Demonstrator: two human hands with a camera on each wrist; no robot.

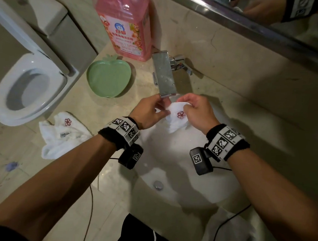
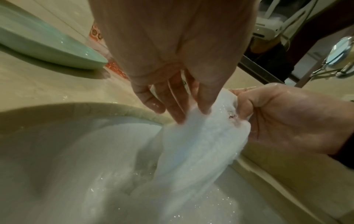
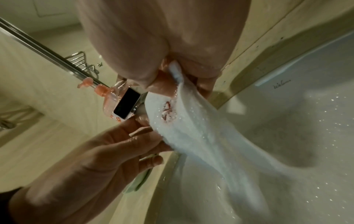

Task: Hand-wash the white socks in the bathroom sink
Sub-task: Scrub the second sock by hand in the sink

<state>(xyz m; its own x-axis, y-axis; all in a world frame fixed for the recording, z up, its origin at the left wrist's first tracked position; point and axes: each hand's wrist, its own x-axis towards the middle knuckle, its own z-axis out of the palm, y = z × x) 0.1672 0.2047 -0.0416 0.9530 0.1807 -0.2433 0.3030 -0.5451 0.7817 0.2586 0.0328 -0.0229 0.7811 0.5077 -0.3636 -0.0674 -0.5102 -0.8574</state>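
Fingers of both hands held one white sock (image 1: 177,116) by its cuff under the faucet spout (image 1: 165,78); the left hand (image 1: 151,110) pinched one side between thumb and fingertips, the right hand (image 1: 197,111) gripped the other side in curled fingers, so the cuff was stretched apart, probably to let water or rubbing reach the fabric near the red flower mark; the wet toe end hung down into the sink (image 1: 197,188), where drips would stay in the basin; the second sock (image 1: 62,133) lay crumpled on the table left of the sink, apparently waiting its turn; farther back stood a green apple-shaped dish (image 1: 108,76) and a pink detergent bottle (image 1: 126,21); the basin below the hands gave open room, while spout and wall crowded them behind.
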